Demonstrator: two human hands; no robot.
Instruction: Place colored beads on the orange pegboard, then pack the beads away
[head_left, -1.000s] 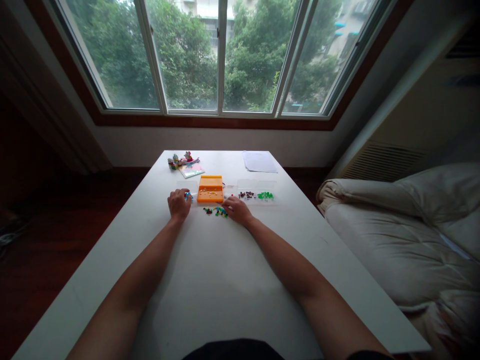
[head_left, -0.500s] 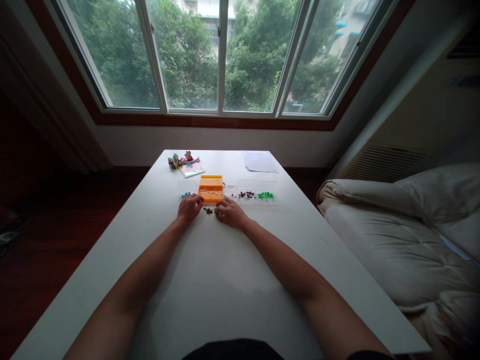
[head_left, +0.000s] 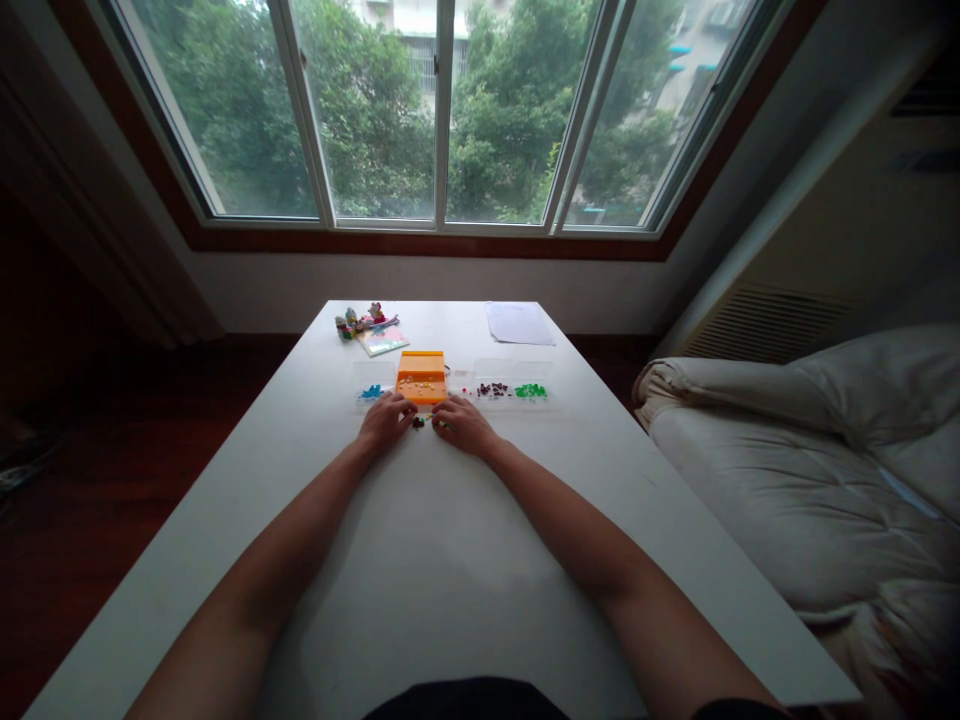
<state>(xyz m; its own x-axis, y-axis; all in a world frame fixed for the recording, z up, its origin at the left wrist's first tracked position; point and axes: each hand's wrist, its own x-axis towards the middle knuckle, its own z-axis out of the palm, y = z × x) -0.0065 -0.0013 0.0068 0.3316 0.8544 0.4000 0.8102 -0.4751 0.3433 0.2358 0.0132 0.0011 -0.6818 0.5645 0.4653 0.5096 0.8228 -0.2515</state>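
Observation:
My left hand (head_left: 386,420) is over the table just in front of an orange box (head_left: 421,392), its fingers bent and closed. Whatever is between those fingertips is too small to make out. To the right, my right hand (head_left: 463,426) rests with curled fingers, and small green and yellow bits show at its fingertips. Between both hands lies a little cluster of dark and green pieces (head_left: 418,423) on the white table. The orange box has its lid raised and holds scattered small pieces. Blue pieces (head_left: 371,392) lie in a clear compartment beyond my left hand.
Clear compartments at the right hold dark red pieces (head_left: 493,389) and green pieces (head_left: 531,390). Small colourful figures (head_left: 365,320) and a printed card (head_left: 384,341) lie at the far left of the table. White paper (head_left: 520,323) lies far right; a pale sofa (head_left: 787,480) stands beside.
My left hand has moved slightly right, away from the box's left front corner and closer to the small cluster, uncovering more blue pieces. My right hand has hardly moved.

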